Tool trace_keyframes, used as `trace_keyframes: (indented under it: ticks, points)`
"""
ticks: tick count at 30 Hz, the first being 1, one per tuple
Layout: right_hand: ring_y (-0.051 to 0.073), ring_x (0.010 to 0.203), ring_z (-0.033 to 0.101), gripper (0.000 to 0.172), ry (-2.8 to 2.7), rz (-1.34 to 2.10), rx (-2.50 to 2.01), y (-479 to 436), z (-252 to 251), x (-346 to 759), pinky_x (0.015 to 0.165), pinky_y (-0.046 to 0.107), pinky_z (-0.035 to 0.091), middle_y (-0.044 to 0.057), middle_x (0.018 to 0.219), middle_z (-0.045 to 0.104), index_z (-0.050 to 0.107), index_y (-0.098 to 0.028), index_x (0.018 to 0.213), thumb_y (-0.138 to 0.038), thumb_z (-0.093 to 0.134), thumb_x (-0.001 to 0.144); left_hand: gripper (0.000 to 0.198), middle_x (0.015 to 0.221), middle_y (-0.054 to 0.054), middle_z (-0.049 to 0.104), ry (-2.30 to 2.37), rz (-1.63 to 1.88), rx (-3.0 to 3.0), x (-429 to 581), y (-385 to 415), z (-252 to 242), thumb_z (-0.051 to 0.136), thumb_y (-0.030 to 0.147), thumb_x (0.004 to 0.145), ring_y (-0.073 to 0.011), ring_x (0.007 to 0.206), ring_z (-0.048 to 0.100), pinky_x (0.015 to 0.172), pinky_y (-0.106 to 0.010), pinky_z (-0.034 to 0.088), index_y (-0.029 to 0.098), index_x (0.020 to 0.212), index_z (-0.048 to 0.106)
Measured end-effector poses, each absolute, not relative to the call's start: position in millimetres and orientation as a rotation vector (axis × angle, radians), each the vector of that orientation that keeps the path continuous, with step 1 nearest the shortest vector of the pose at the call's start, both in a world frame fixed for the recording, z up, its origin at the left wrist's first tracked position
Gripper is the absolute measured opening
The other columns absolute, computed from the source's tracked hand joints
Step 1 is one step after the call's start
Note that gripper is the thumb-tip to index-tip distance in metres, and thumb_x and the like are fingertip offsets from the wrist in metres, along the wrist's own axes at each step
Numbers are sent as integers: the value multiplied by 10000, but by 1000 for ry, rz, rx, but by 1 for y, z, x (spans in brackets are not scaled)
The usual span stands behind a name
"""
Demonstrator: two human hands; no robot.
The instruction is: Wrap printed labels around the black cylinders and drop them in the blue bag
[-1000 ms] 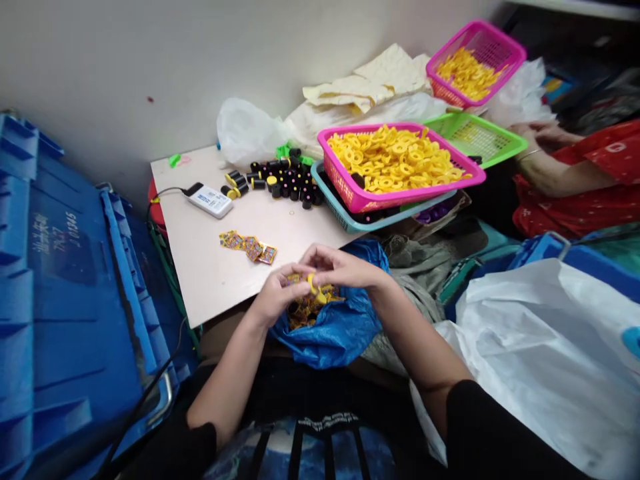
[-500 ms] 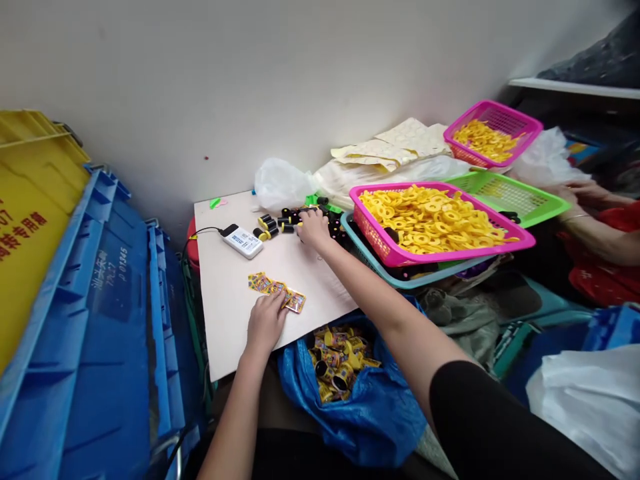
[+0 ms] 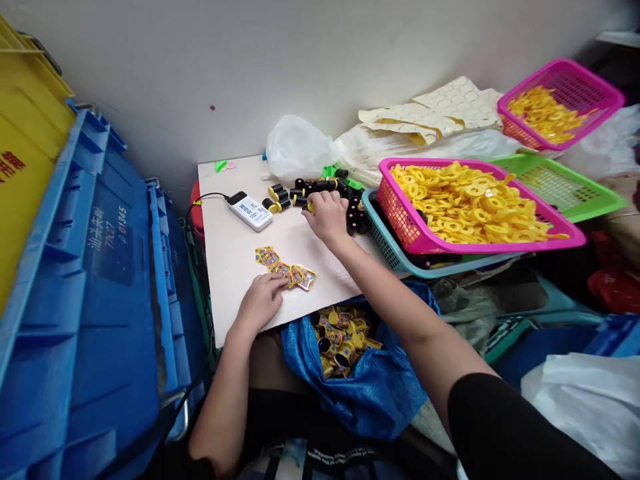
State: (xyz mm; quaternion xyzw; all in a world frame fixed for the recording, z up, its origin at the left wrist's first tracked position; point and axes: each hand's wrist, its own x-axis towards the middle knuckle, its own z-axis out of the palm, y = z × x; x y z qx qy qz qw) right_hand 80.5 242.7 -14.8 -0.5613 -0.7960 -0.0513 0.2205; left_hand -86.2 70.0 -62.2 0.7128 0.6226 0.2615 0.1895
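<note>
Okay, right hand (image 3: 325,217): curled half shut at 12 o'clock over the black cylinders (image 3: 320,190), a yellow edge showing under your fingers; you can't tell whether it has a firm hold.
Left hand (image 3: 260,303): open and flat, fingertips touching the foil sachets (image 3: 285,269), gripping nothing.
Board (image 3: 235,287): pale, under both hands; its near edge passes just above the bag, with bare room between the sachets and the white device (image 3: 249,211), which has a cable and a printed code.
Woven blue bag (image 3: 360,393): at 6 o'clock, open, holding yellow-wrapped cylinders (image 3: 340,343).
Pink basket (image 3: 395,207): at 2 o'clock, heaped with yellow rings (image 3: 465,203), sitting on a teal basket (image 3: 387,240) that overhangs the board's right edge, close to your right wrist.
Blue crate (image 3: 120,300): at 9 o'clock, tight against the board's left edge, leaving little room there.
Crate writing: "01345" reads on the blue lid; the Chinese characters are hard to make out, and red characters on the yellow crate (image 3: 25,100) are cut off.
</note>
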Motion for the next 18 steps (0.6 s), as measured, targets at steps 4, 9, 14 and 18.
trace_keyframes:
  ticks: [4, 9, 14, 18]
  points:
    - [286, 1000, 457, 271, -2097, 29, -1492, 193, -10, 102, 807, 378, 274, 118, 1059, 626, 580, -191, 1041, -402, 542, 875, 264, 976, -114, 652, 2260, 760, 1758, -81, 77, -55, 495, 216, 835, -274, 990, 558, 897, -396, 439, 170, 987, 705]
    - [284, 979, 497, 271, -1908, 209, -1503, 142, -19, 137, 794, 373, 297, 100, 1033, 659, 607, -199, 974, -425, 590, 828, 363, 995, -135, 615, 2480, 713, 1630, -75, 85, -63, 602, 443, 782, -315, 995, 532, 844, -404, 430, 192, 1020, 715]
    - [261, 897, 522, 313, -1764, 241, -1545, 115, -22, 172, 788, 378, 314, 90, 991, 665, 619, -191, 969, -458, 579, 810, 172, 886, -86, 672, 2282, 928, 1477, -91, 83, -62, 578, 288, 795, -233, 895, 612, 799, -328, 450, 187, 850, 707]
    - [246, 838, 522, 357, -1698, 298, -1536, 102, -21, 186, 773, 372, 337, 88, 939, 656, 619, -186, 943, -506, 563, 796, 214, 713, -15, 671, 2193, 1061, 1216, -102, 78, -52, 655, 297, 728, -175, 691, 646, 621, -255, 452, 185, 908, 626]
